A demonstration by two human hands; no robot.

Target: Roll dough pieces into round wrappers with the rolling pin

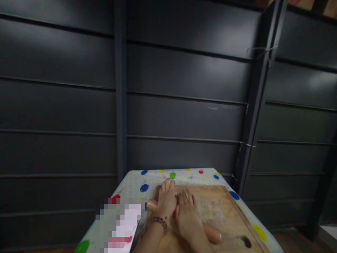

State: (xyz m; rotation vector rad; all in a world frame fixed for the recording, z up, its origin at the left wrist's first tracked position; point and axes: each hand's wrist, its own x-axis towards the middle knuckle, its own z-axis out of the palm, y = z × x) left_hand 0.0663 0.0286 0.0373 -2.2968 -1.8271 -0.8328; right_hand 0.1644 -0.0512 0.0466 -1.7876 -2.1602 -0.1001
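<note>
Right now my left hand (166, 201) and right hand (187, 218) press flat, fingers open, on a dough roll (213, 234) running left-to-right beneath them, ends poking past both.

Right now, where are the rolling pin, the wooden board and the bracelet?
rolling pin (214, 234): head view, its right handle end.
wooden board (223, 207): head view, bare floury top.
bracelet (159, 222): head view, beads on the left wrist.

**Board and Wall Hem In a Small Surface**

A wooden cutting board (221, 211) fills most of the spotted surface (147, 181), leaving bare strips along the far edge and left side. A dark panelled wall (184, 105) rises close behind the far edge. The board's right half lies open.
</note>
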